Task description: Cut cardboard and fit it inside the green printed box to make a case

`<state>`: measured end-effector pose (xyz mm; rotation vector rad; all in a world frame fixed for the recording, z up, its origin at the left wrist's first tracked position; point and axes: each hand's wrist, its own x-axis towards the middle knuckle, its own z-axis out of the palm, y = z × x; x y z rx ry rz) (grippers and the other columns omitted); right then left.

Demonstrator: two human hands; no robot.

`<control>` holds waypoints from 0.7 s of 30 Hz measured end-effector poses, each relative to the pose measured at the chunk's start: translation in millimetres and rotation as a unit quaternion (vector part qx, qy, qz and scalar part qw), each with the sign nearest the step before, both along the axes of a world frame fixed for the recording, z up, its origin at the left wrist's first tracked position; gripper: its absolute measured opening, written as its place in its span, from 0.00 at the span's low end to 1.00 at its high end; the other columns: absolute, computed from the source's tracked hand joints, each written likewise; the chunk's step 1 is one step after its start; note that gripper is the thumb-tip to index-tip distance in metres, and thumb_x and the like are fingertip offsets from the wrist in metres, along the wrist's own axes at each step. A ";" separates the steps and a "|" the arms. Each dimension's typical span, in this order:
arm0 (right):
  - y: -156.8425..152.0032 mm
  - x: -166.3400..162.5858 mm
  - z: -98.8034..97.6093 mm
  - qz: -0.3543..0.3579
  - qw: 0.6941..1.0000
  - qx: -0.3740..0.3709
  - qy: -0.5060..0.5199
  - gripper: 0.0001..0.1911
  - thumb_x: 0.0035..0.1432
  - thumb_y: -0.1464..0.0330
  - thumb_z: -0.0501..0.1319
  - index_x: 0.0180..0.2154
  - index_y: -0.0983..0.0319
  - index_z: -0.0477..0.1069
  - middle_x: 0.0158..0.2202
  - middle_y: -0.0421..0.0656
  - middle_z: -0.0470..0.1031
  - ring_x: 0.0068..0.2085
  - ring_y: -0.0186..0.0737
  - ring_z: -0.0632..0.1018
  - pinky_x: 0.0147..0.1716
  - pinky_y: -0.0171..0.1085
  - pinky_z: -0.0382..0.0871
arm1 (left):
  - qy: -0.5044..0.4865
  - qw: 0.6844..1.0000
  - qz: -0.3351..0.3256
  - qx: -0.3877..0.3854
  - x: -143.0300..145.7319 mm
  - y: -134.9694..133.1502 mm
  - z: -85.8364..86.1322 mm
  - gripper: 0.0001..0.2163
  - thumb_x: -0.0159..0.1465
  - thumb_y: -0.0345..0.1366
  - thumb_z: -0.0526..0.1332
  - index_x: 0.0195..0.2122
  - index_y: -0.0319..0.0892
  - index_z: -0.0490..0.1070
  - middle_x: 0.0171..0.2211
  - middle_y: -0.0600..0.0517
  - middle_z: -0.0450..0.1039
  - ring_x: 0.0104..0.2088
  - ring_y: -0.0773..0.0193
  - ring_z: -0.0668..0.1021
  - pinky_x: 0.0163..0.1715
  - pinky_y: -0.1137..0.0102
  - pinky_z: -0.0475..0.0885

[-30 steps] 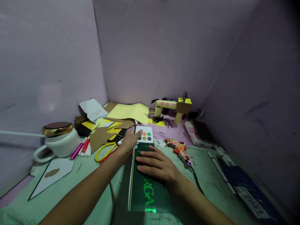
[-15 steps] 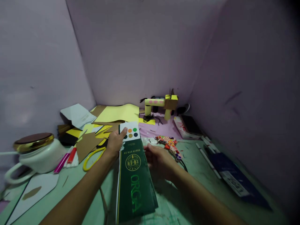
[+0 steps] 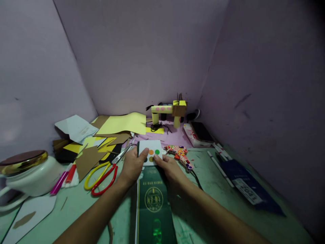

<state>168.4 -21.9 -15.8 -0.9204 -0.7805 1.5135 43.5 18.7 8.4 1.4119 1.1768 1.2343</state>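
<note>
My left hand [image 3: 133, 165] is closed on the left side of a small white card [image 3: 154, 145] with coloured dots, its thumb pressed on the front. My right hand [image 3: 174, 169] grips the same card's right side, thumb on its lower right corner. The card lies against the top end of a long green cardboard piece [image 3: 154, 200] with gold print, which stretches towards me between my forearms. Fingers behind the card are hidden. Left of my left hand lie scissors [image 3: 105, 178] with a yellow and a red handle. Beyond my right hand lies a glue gun [image 3: 180, 154] in patterned covering.
A toy giraffe [image 3: 165, 109] of yellow paper and cardboard stands at the back wall. Paper and cardboard scraps [image 3: 92, 159], markers [image 3: 70, 173] and a white lidded mug [image 3: 38, 178] are at left. To the right are a phone [image 3: 202, 131], white pens [image 3: 220, 169] and a blue packet [image 3: 250, 186].
My right hand has moved up from the green cardboard's edge onto the dotted card. The view has shifted rightward, and more of the scissors shows.
</note>
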 end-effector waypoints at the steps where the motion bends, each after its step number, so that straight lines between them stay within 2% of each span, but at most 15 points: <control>1: -0.6 0.3 -1.4 -0.014 1.000 0.004 -0.013 0.16 0.46 0.58 0.68 0.30 0.65 0.72 0.23 0.41 0.76 0.23 0.36 0.73 0.25 0.34 0.67 | -0.008 1.000 -0.009 -0.004 3.2 -3.4 1.5 0.12 0.47 0.45 0.67 0.21 0.40 0.72 0.19 0.55 0.69 0.22 0.66 0.68 0.23 0.73 0.62; 4: -2.4 1.8 -3.6 -0.048 0.998 0.025 -0.044 0.18 0.47 0.57 0.67 0.35 0.63 0.72 0.28 0.41 0.78 0.29 0.39 0.76 0.29 0.34 0.69 | -0.052 0.997 -0.048 -0.038 8.5 -9.0 3.7 0.17 0.48 0.51 0.65 0.23 0.41 0.71 0.19 0.55 0.69 0.21 0.66 0.69 0.21 0.73 0.63; 7: -2.7 4.8 -4.0 -0.077 0.994 0.041 -0.064 0.18 0.48 0.56 0.66 0.37 0.62 0.72 0.31 0.41 0.78 0.35 0.41 0.77 0.32 0.35 0.70 | -0.099 0.986 -0.095 -0.096 6.2 -9.2 2.0 0.25 0.51 0.61 0.57 0.27 0.41 0.70 0.17 0.53 0.69 0.16 0.67 0.68 0.15 0.73 0.60; 10: -2.0 7.3 -4.9 -0.111 0.990 0.044 -0.075 0.19 0.48 0.55 0.65 0.36 0.62 0.70 0.31 0.41 0.78 0.34 0.42 0.77 0.31 0.35 0.70 | -0.128 0.974 -0.105 -0.153 1.0 -11.8 0.1 0.28 0.51 0.65 0.53 0.28 0.40 0.68 0.16 0.53 0.68 0.12 0.69 0.65 0.10 0.76 0.53; 13: -2.4 6.7 -6.2 -0.135 0.986 0.045 -0.082 0.19 0.48 0.54 0.65 0.36 0.61 0.70 0.31 0.41 0.79 0.32 0.41 0.77 0.30 0.35 0.70 | -0.148 0.968 -0.094 -0.182 -0.1 -20.5 0.0 0.28 0.52 0.65 0.53 0.29 0.40 0.67 0.17 0.53 0.70 0.14 0.69 0.67 0.11 0.77 0.56; 15: -3.7 4.9 -6.7 -0.148 0.984 0.053 -0.089 0.18 0.49 0.55 0.64 0.36 0.61 0.71 0.32 0.41 0.79 0.34 0.41 0.78 0.32 0.35 0.71 | -0.153 0.967 -0.105 -0.175 2.0 -27.5 0.3 0.27 0.55 0.63 0.53 0.31 0.39 0.69 0.22 0.51 0.74 0.19 0.66 0.72 0.17 0.74 0.65; 17: -5.2 3.3 -6.5 -0.161 0.980 0.061 -0.103 0.17 0.49 0.56 0.65 0.36 0.62 0.71 0.32 0.41 0.79 0.36 0.42 0.78 0.35 0.36 0.71 | -0.126 0.975 -0.124 -0.131 4.6 -33.3 -0.1 0.26 0.59 0.59 0.51 0.34 0.38 0.72 0.30 0.47 0.77 0.30 0.59 0.77 0.31 0.68 0.72; 19: -6.5 2.8 -5.8 -0.172 0.976 0.058 -0.124 0.17 0.49 0.56 0.65 0.36 0.62 0.72 0.32 0.42 0.79 0.37 0.42 0.78 0.36 0.37 0.70 | -0.067 0.987 -0.128 -0.069 6.0 -36.8 -1.7 0.24 0.63 0.55 0.48 0.37 0.38 0.72 0.39 0.45 0.77 0.43 0.54 0.76 0.46 0.63 0.68; 21: -7.5 3.6 -5.0 -0.181 0.973 0.051 -0.133 0.17 0.48 0.57 0.66 0.35 0.62 0.73 0.30 0.42 0.79 0.36 0.43 0.78 0.35 0.37 0.70 | -0.012 0.992 -0.124 -0.028 5.9 -38.5 -3.7 0.20 0.65 0.50 0.49 0.41 0.40 0.71 0.44 0.45 0.75 0.49 0.53 0.73 0.51 0.61 0.64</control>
